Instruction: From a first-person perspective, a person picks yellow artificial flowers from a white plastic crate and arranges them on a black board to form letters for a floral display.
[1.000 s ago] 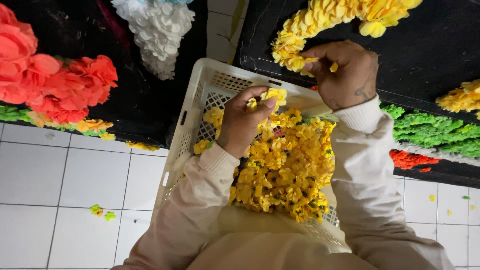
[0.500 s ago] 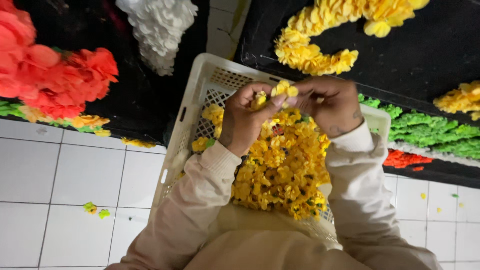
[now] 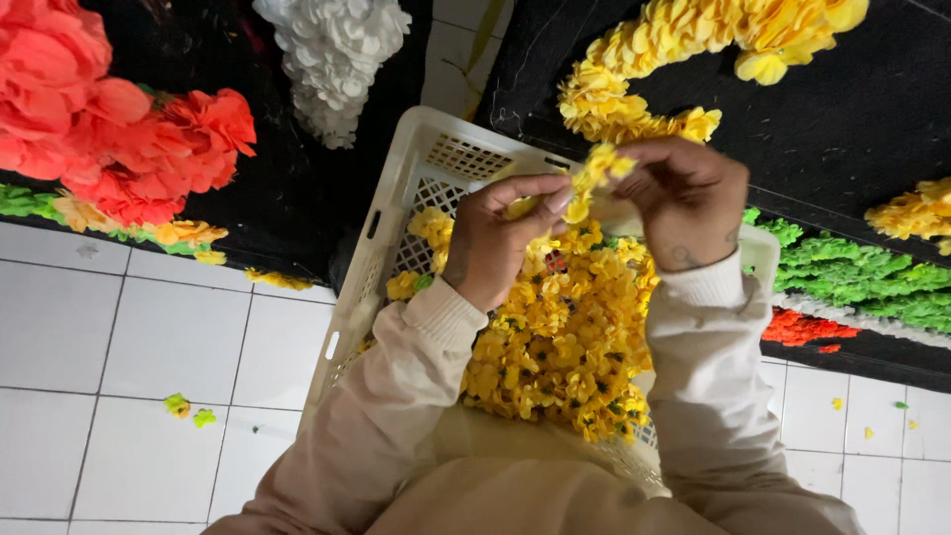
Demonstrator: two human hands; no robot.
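Note:
A white slotted plastic crate (image 3: 369,287) rests on my lap, full of small yellow artificial flowers (image 3: 565,347). Above its far end my left hand (image 3: 495,238) and my right hand (image 3: 684,198) meet. Both pinch a small bunch of yellow flowers (image 3: 594,173) between their fingertips. Just beyond the hands a thick band of yellow flowers (image 3: 644,89) curves across a black board (image 3: 852,129).
On the right board are green (image 3: 852,277), red (image 3: 802,327) and more yellow (image 3: 911,213) flower strips. A left black panel carries large orange-red blooms (image 3: 109,129) and a white cluster (image 3: 332,54). Stray petals (image 3: 188,408) lie on the white tiled floor (image 3: 119,347).
My right hand came back from the yellow band on the board to meet my left hand over the crate. Both now hold the small yellow bunch, slightly higher.

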